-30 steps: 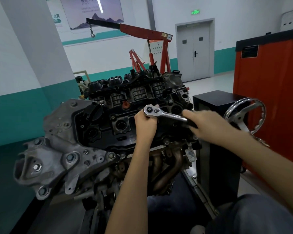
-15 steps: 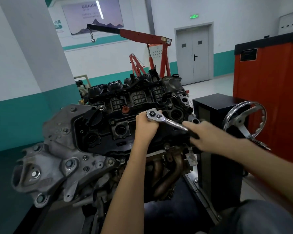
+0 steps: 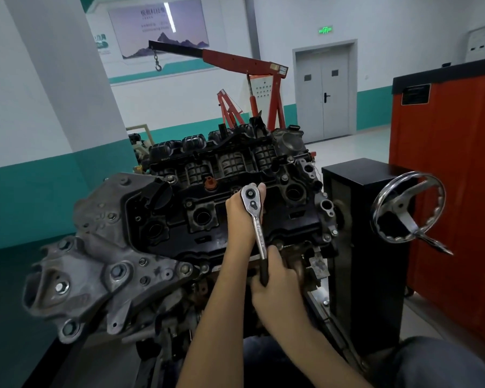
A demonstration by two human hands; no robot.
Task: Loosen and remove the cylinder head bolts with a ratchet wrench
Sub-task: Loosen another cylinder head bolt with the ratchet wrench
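Chrome ratchet wrench [image 3: 256,217], left hand [image 3: 240,219], right hand [image 3: 276,287] gripping

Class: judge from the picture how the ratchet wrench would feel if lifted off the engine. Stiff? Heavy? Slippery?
The ratchet wrench looks like solid polished metal, so it is probably rigid and heavy for its size. Its bare shaft may be slippery; its dark grip, held in the right hand, likely holds better.

The ratchet wrench [image 3: 256,219] is bright silver with a black handle. The engine cover [image 3: 207,236] is black; the bracket [image 3: 95,261] at 9 o'clock is dull grey. The crane [image 3: 244,61] is red with a black boom. The cabinet [image 3: 454,177] at 3 o'clock is orange, black-topped. The wall [image 3: 25,121] is white over teal.
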